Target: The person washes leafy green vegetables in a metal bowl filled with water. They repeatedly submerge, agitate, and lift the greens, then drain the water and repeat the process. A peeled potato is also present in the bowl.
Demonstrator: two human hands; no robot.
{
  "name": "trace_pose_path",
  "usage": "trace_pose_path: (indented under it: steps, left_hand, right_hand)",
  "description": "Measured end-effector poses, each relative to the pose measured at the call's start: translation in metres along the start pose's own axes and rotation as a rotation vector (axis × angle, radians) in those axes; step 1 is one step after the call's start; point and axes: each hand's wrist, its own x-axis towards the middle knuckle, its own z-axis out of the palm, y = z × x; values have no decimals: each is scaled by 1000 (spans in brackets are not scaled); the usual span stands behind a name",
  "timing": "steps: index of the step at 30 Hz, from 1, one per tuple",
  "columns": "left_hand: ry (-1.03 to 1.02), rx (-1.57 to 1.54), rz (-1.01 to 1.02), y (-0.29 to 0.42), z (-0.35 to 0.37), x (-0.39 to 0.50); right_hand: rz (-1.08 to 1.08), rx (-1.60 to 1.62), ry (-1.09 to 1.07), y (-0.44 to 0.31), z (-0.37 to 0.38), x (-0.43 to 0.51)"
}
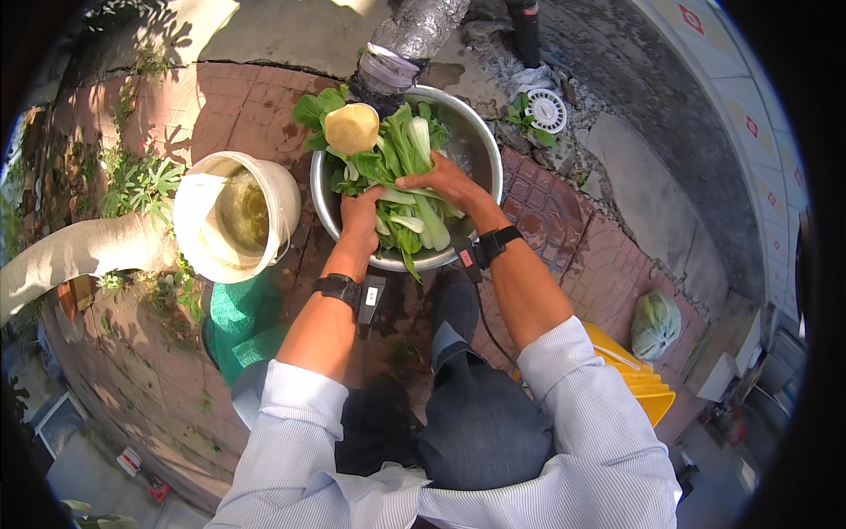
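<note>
A round metal basin [490, 149] stands on the paving before me, with some water visible at its right side. Leafy greens with pale stalks [396, 155] are heaped in it, some leaves hanging over the rim. My left hand [360, 218] is closed around the near left side of the bunch, its fingertips hidden by leaves. From the right, my right hand [449, 180] grips the stalks, thumb pointing left across them. A pale yellow, roundish piece that looks like a peeled potato [351, 129] rests on the leaves at the upper left, touched by neither hand.
A white plastic bucket [284, 198] holding murky liquid stands left of the basin, beside a pale trunk or thick pipe [99, 248]. Green mesh [244, 324] lies below it. A foil-wrapped pipe [420, 33] reaches the basin's far edge. Rightward are a white drain cover [546, 111], a filled plastic bag [655, 325] and a yellow object [631, 380].
</note>
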Motion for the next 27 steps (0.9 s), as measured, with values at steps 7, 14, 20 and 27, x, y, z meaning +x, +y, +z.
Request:
trace_pose_path:
  steps: [7, 14, 20, 27]
  left_hand:
    - [75, 289, 524, 23, 6, -28]
    - [143, 435, 308, 21, -3, -24]
    - [10, 171, 135, 11, 6, -3]
    - [-135, 116, 217, 21, 7, -12]
  right_hand:
    - [-66, -666, 224, -45, -9, -22]
    - [-18, -666, 424, -34, -1, -12]
    - [-42, -427, 287, -3, 17, 4]
    - [-141, 33, 141, -6, 3, -9]
